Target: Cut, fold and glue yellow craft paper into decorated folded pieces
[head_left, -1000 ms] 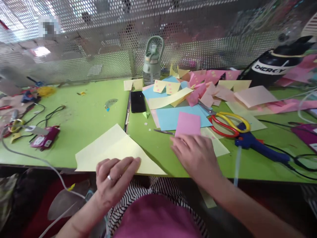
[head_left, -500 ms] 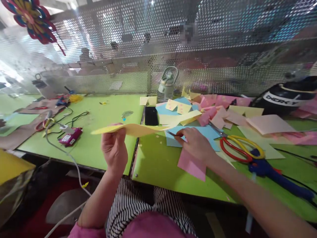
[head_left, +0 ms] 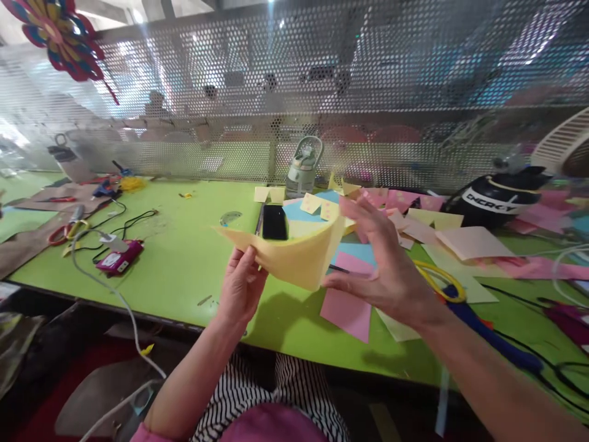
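A folded or layered yellow paper sheet (head_left: pixel 294 258) is held above the green table. My left hand (head_left: pixel 243 285) pinches its lower left edge between thumb and fingers. At the sheet's right end, my right hand (head_left: pixel 386 264) is spread, thumb and fingers apart beside the paper's edge. Behind the right thumb, a dark slender tool (head_left: pixel 339 268) lies over a pink paper piece (head_left: pixel 347 313). A black phone (head_left: pixel 275 222) rests beyond the sheet.
A pale green bottle (head_left: pixel 304 169) stands by the perforated screen. Cut pink, yellow and blue papers spread rightward, near yellow-handled scissors (head_left: pixel 444 279) and a black bag (head_left: pixel 497 199). Leftward are a magenta power adapter (head_left: pixel 120 256), cables and other scissors (head_left: pixel 69 230).
The yellow sheet has moved right and tilted, showing its broad face. My right hand has let go of the dark tool and opened beside the sheet.
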A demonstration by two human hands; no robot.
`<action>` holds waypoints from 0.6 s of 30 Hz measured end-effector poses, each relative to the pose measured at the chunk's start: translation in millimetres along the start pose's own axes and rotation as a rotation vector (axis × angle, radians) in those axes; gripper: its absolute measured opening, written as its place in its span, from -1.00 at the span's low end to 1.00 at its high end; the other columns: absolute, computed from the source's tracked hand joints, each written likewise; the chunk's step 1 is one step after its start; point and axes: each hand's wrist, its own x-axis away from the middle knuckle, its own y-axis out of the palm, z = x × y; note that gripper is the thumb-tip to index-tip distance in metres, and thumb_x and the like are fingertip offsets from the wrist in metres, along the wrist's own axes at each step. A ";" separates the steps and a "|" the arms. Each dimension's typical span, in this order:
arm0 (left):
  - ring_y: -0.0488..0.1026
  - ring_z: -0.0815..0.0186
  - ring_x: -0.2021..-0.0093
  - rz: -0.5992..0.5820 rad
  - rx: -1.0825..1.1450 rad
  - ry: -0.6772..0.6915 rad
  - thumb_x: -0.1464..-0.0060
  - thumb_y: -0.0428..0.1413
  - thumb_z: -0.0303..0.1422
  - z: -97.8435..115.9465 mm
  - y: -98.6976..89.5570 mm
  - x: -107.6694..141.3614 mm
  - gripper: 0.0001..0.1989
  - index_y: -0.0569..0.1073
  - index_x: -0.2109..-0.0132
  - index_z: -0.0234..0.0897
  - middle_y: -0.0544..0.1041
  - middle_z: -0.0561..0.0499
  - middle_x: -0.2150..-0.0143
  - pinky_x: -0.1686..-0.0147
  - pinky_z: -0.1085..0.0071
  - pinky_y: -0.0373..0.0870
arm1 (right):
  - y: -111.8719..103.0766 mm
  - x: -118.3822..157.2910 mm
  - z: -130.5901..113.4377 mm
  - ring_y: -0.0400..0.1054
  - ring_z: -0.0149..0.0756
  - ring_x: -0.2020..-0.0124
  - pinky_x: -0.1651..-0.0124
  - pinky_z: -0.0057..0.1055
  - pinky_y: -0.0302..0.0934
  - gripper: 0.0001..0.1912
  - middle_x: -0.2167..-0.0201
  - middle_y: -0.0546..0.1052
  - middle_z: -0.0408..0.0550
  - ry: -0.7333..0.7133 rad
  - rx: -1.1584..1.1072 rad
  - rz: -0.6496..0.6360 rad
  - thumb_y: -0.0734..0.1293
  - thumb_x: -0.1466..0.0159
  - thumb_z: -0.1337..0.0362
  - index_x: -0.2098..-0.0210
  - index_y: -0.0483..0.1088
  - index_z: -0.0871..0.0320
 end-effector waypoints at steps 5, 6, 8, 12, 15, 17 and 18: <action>0.52 0.41 0.22 -0.067 0.036 -0.130 0.06 0.39 -0.33 7.3 6.6 1.6 -0.70 0.55 0.15 -0.17 0.61 0.10 0.19 0.16 0.49 0.43 | -24.9 -28.6 -9.5 0.45 -0.10 0.13 -0.09 -0.01 0.19 -0.56 0.30 0.59 -0.09 -0.001 0.027 -0.287 0.23 -0.31 -0.17 0.34 0.48 0.04; 0.53 0.41 0.23 -0.066 0.030 -0.123 0.08 0.40 -0.31 9.8 8.2 0.8 -0.69 0.56 0.15 -0.18 0.61 0.09 0.19 0.17 0.49 0.43 | -29.2 -31.7 -11.8 0.44 -0.16 0.25 0.01 -0.09 0.24 -0.55 0.40 0.57 -0.11 0.034 0.033 -0.340 0.22 -0.31 -0.15 0.43 0.46 0.04; 0.53 0.40 0.28 -0.040 0.009 -0.086 0.13 0.42 -0.26 14.8 10.6 -1.8 -0.66 0.57 0.19 -0.22 0.62 0.06 0.23 0.21 0.51 0.43 | -36.5 -34.7 -16.2 0.38 -0.26 0.41 0.25 -0.27 0.25 -0.52 0.51 0.51 -0.15 0.115 0.039 -0.435 0.21 -0.31 -0.15 0.50 0.45 0.04; 0.46 0.47 0.45 0.028 -0.058 -0.061 0.20 0.44 -0.19 20.0 10.5 -6.5 -0.68 0.58 0.35 -0.29 0.58 0.07 0.42 0.40 0.56 0.37 | -45.6 -33.5 -22.6 0.36 -0.31 0.51 0.50 -0.40 0.17 -0.52 0.53 0.51 -0.16 0.227 0.001 -0.574 0.22 -0.29 -0.16 0.50 0.50 0.01; 0.44 0.48 0.47 0.031 -0.113 -0.079 0.23 0.45 -0.17 19.5 6.6 -6.3 -0.66 0.61 0.36 -0.31 0.58 0.06 0.44 0.41 0.57 0.35 | -47.7 -28.9 -22.2 0.45 -0.21 0.45 0.48 -0.34 0.28 -0.47 0.44 0.59 -0.09 0.258 0.053 -0.571 0.18 -0.28 -0.22 0.47 0.56 -0.03; 0.44 0.48 0.46 0.025 -0.135 -0.087 0.25 0.45 -0.15 18.8 3.4 -4.9 -0.64 0.62 0.37 -0.32 0.59 0.05 0.44 0.39 0.56 0.36 | -46.9 -21.5 -16.7 0.51 -0.10 0.36 0.42 -0.24 0.36 -0.44 0.34 0.64 -0.05 0.218 0.151 -0.502 0.17 -0.22 -0.31 0.45 0.60 -0.09; 0.43 0.49 0.46 0.020 -0.143 -0.092 0.25 0.45 -0.14 18.6 1.7 -4.1 -0.64 0.63 0.37 -0.32 0.58 0.05 0.44 0.38 0.55 0.37 | -46.2 -15.9 -12.3 0.52 -0.05 0.31 0.37 -0.19 0.40 -0.43 0.31 0.66 -0.07 0.185 0.200 -0.440 0.17 -0.17 -0.35 0.46 0.61 -0.14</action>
